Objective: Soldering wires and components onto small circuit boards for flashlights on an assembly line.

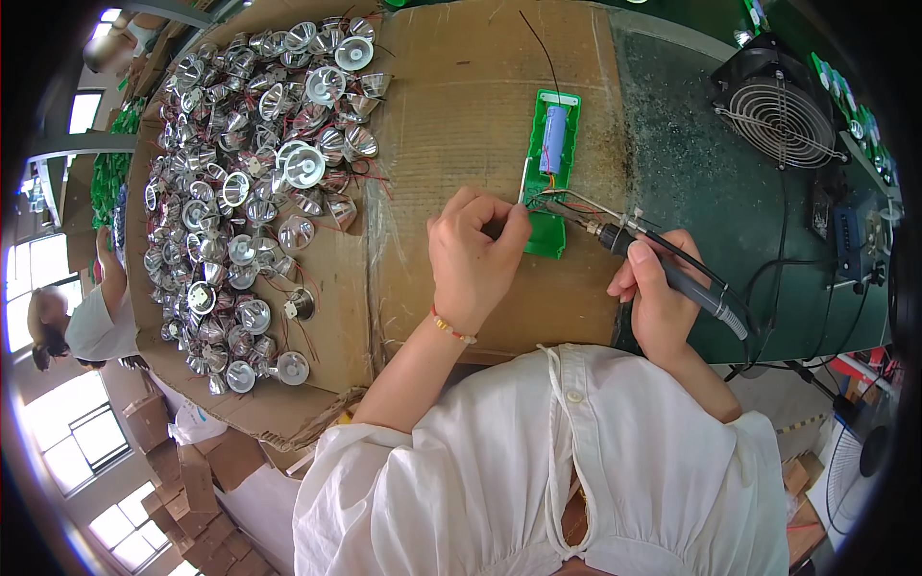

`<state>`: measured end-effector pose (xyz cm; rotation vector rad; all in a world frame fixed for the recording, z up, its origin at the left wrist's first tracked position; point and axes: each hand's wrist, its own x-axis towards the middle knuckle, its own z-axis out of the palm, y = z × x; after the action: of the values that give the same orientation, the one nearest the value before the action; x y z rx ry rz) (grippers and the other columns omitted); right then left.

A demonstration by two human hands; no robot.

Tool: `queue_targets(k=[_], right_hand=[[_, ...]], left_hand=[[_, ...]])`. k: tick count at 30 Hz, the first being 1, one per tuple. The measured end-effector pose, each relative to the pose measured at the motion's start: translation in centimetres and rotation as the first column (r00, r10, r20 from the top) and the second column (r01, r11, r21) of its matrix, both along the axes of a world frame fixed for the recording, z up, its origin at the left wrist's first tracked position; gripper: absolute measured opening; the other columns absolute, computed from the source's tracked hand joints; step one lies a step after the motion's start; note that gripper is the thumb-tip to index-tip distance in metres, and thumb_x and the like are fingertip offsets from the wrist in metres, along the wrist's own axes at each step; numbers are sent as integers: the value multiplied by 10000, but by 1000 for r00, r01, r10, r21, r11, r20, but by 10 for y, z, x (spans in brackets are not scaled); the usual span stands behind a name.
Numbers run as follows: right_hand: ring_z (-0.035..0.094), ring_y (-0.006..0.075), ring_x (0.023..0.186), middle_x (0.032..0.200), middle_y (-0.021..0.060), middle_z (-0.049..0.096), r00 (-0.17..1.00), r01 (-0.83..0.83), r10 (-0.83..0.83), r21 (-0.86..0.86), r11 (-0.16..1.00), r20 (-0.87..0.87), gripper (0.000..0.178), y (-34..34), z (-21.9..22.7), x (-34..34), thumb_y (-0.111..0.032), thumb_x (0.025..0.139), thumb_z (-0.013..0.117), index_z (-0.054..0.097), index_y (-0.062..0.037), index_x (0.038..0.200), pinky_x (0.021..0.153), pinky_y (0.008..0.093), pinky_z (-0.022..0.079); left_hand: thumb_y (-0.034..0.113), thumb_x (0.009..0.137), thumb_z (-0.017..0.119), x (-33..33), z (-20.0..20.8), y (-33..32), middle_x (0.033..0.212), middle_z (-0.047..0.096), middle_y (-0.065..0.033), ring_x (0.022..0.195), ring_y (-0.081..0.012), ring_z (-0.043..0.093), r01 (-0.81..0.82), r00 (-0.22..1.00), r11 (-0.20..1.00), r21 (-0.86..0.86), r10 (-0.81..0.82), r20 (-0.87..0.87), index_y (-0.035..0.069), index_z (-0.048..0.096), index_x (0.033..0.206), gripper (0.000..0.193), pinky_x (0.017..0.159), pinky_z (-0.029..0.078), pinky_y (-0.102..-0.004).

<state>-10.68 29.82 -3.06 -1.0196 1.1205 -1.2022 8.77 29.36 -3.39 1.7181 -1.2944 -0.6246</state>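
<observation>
On the cardboard lies a long green plastic housing (547,237) with a blue cylindrical battery cell (554,139) in its upper part. Thin red and dark wires (552,195) run from below the cell, and a black wire rises from the housing's far end. My left hand (473,252) is closed in a pinch at the housing's left edge, beside these wires; what is between the fingertips is too small to make out. In my right hand (665,305) is a soldering iron (680,278) with a thin metal tube along it, its tip over the wires.
Many silver reflector cups (240,192) with red wires are heaped in a cardboard tray at left. A round fan with a wire guard (780,120) stands at far right, near a blue device (847,240) and black cables. Another person (101,322) sits at far left.
</observation>
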Motion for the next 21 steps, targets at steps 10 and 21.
queue_targets(k=[10, 21], right_hand=[[592, 125, 530, 644, 88, 598, 999, 28, -25, -89, 996, 35, 170, 8, -5, -14, -111, 896, 602, 479, 6, 903, 478, 225, 462], [603, 119, 551, 703, 112, 621, 976, 198, -214, -231, 953, -46, 181, 1, -16, -65, -66, 860, 643, 501, 36, 906, 480, 223, 478]], left_hand=[[91, 757, 670, 0, 0, 2, 707, 605, -109, 545, -203, 584, -11, 999, 999, 52, 13, -39, -7, 648, 682, 126, 527, 450, -304], [73, 780, 672, 11, 27, 10, 738, 644, -90, 602, -100, 556, 34, 988, 988, 150, -10, -153, -29, 651, 776, 104, 527, 434, -258]])
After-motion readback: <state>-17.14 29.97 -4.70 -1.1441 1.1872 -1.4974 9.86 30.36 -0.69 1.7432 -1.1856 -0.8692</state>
